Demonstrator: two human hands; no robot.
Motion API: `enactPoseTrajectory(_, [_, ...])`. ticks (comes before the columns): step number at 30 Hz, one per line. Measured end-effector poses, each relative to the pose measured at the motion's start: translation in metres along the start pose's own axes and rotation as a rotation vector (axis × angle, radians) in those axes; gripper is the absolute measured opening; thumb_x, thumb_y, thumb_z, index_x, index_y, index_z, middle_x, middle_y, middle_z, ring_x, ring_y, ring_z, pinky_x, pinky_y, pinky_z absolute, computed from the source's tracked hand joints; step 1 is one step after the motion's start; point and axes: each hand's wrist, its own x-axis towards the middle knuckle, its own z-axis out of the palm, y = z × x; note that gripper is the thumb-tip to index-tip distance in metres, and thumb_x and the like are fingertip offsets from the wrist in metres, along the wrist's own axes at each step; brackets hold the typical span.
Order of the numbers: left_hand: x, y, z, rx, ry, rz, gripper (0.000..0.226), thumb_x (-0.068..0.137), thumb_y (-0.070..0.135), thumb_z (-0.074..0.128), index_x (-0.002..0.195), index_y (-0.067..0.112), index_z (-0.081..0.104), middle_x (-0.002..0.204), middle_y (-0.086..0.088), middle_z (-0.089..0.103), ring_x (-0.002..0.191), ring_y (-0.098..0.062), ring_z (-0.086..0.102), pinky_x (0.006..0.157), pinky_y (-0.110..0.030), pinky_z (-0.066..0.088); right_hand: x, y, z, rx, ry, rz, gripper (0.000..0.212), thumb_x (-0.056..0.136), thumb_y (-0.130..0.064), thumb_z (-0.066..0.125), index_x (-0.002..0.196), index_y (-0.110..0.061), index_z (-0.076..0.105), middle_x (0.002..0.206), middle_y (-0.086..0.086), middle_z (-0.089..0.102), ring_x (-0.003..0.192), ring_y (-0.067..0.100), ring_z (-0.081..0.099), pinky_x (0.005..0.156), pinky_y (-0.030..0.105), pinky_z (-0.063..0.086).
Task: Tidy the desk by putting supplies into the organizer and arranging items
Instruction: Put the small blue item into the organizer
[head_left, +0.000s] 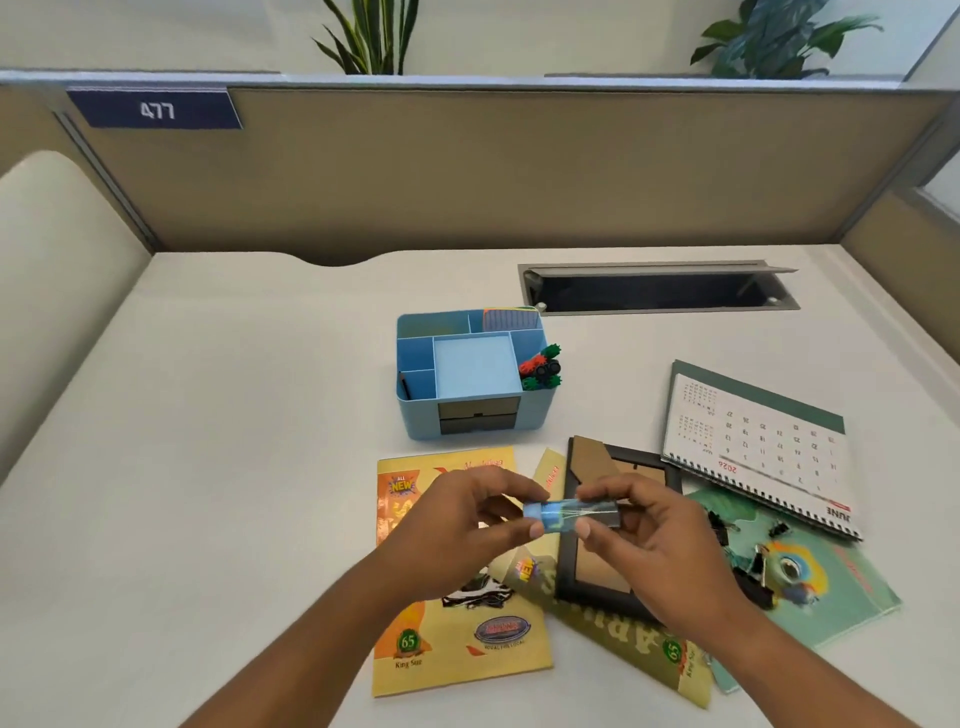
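Observation:
A small blue box (563, 514) with a dark right end is pinched between both hands above the notebooks. My left hand (462, 525) grips its left end and my right hand (639, 540) grips its right end. Behind them stands the blue desk organizer (415, 415) with several compartments and two dark drawers. A pencil leans in its left slot. Colourful clips (540, 366) lie at its right edge. Black binder clips (753, 566) lie scattered on a green notebook (841, 582) at the right.
A yellow notebook (457, 649) lies under my left hand, a second yellow one (613, 644) and a black photo frame (597, 571) under my right. A flat desk calendar (753, 441) lies at the right. An open cable tray (660, 291) sits at the back, before the partition (467, 171).

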Motion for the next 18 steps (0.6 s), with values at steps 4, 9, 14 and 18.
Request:
enactPoseTrajectory(4, [0.005, -0.001, -0.002, 0.026, 0.091, 0.02, 0.021, 0.079, 0.016, 0.08, 0.095, 0.028, 0.071, 0.092, 0.01, 0.073, 0.083, -0.006, 0.069, 0.079, -0.024, 0.057, 0.002, 0.0, 0.0, 0.05, 0.018, 0.009, 0.035, 0.08, 0.001, 0.074, 0.108, -0.019, 0.068, 0.106, -0.003, 0.074, 0.09, 0.015, 0.073, 0.075, 0.026, 0.059])
enactPoseTrajectory(9, [0.019, 0.001, -0.036, 0.07, 0.261, 0.049, 0.022, 0.074, 0.012, 0.083, 0.089, 0.02, 0.069, 0.085, 0.002, 0.073, 0.078, -0.013, 0.07, 0.077, -0.033, 0.059, 0.0, 0.025, -0.016, -0.242, 0.006, 0.163, 0.03, 0.083, -0.017, 0.075, 0.108, -0.03, 0.065, 0.102, -0.01, 0.07, 0.084, 0.0, 0.066, 0.07, 0.017, 0.055])
enactPoseTrajectory(14, [0.049, 0.008, -0.085, 0.184, 0.562, 0.06, 0.018, 0.078, 0.014, 0.079, 0.088, 0.016, 0.064, 0.085, 0.0, 0.07, 0.074, -0.017, 0.068, 0.063, -0.019, 0.056, -0.019, 0.062, -0.034, -0.752, -0.123, 0.164, 0.031, 0.083, -0.039, 0.073, 0.11, -0.042, 0.06, 0.113, -0.03, 0.058, 0.102, -0.01, 0.053, 0.082, 0.007, 0.04])
enactPoseTrajectory(18, [0.075, 0.0, -0.113, 0.434, 0.692, 0.006, 0.021, 0.081, 0.021, 0.077, 0.091, 0.016, 0.059, 0.092, 0.003, 0.066, 0.08, -0.014, 0.064, 0.061, -0.019, 0.051, -0.025, 0.075, -0.037, -0.891, -0.193, 0.139, 0.034, 0.08, -0.042, 0.073, 0.111, -0.044, 0.058, 0.123, -0.031, 0.048, 0.119, -0.004, 0.041, 0.1, 0.012, 0.028])
